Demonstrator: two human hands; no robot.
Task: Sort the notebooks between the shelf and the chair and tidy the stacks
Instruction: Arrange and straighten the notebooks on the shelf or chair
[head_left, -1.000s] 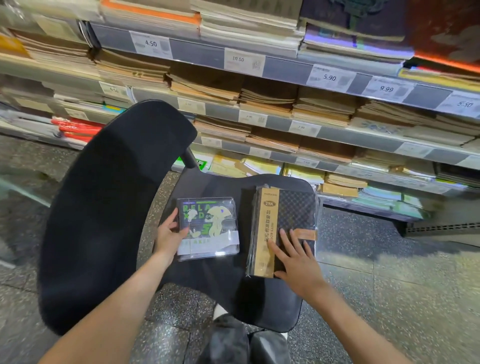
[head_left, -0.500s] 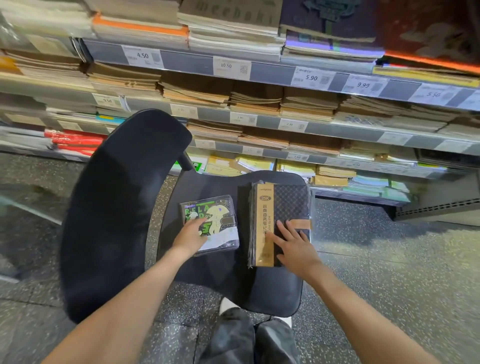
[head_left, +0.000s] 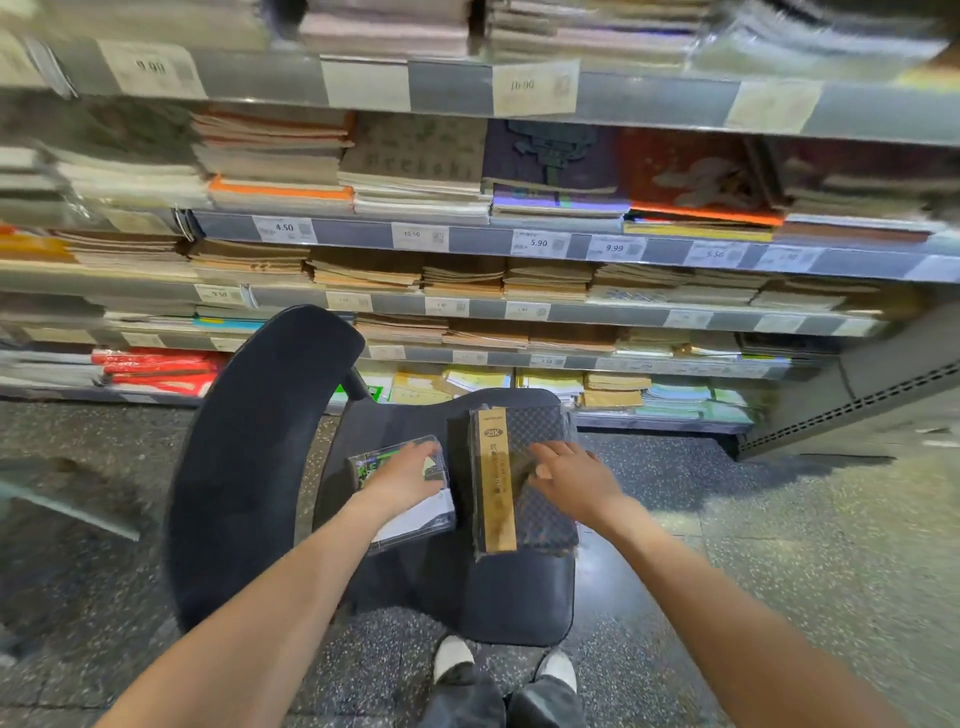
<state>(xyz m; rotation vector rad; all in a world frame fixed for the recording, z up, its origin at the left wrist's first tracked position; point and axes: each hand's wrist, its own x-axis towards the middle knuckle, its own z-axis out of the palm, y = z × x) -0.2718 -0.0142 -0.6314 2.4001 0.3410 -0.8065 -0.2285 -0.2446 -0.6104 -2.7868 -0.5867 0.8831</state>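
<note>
Under my right hand (head_left: 569, 480) lies the stack of dark checkered notebooks (head_left: 540, 514) with a tan band, flat on the chair seat (head_left: 498, 603); my fingers lie spread and loose on its top cover. Just left of it, under my left hand (head_left: 405, 480), sits the smaller clear-wrapped notebook (head_left: 415, 519), my fingers resting flat over it. The two lie close, side by side. Beyond my hands rise the shelves (head_left: 467, 239) packed with stacked notebooks behind price labels. The chair's backrest (head_left: 244, 457) stands left of my left forearm.
</note>
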